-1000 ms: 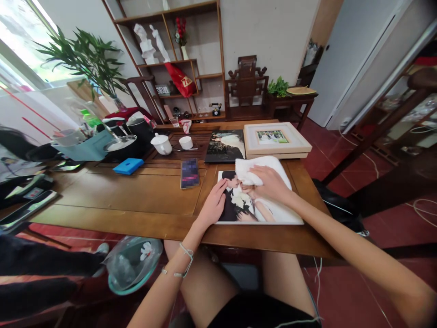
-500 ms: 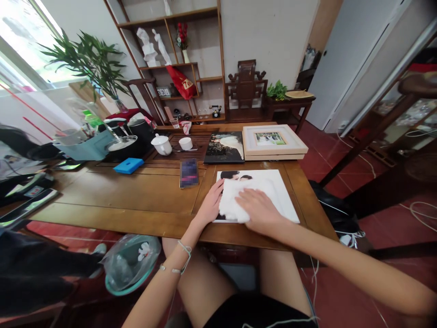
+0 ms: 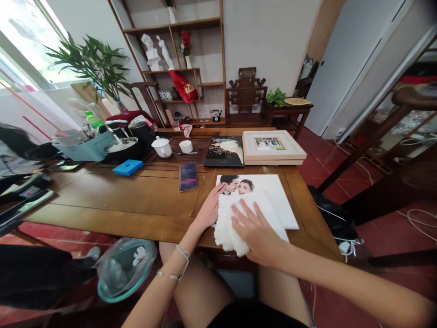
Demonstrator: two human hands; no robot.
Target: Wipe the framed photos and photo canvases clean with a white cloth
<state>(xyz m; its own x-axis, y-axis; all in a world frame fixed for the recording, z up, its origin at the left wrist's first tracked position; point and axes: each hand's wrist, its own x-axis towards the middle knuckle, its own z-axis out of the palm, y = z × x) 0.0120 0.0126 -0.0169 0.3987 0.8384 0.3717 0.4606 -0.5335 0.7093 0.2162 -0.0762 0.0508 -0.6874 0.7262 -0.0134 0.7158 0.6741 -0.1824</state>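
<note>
A white photo panel [image 3: 288,214] with a printed portrait of two people lies flat on the wooden table, close to its front edge. My left hand [image 3: 212,207] rests along the panel's left side, fingers stretched out, its fingertips on the print. Under my right hand [image 3: 257,232] is a white cloth [image 3: 227,225], held against the panel's lower part with the fingers laid apart over it. The cloth's near end bunches over the panel's front edge and covers the lower portrait. My right thumb is largely hidden.
Behind the panel lie a dark photo panel [image 3: 223,152] and a framed picture [image 3: 297,154]. A phone [image 3: 188,176], blue box [image 3: 128,167], lidded white cup [image 3: 162,146] and small cup [image 3: 185,146] stand leftward. A lined bin [image 3: 116,296] is below.
My right hand has drawn the white cloth toward me, over the panel's front edge, uncovering the two printed faces. My left hand stays at the panel's left side.
</note>
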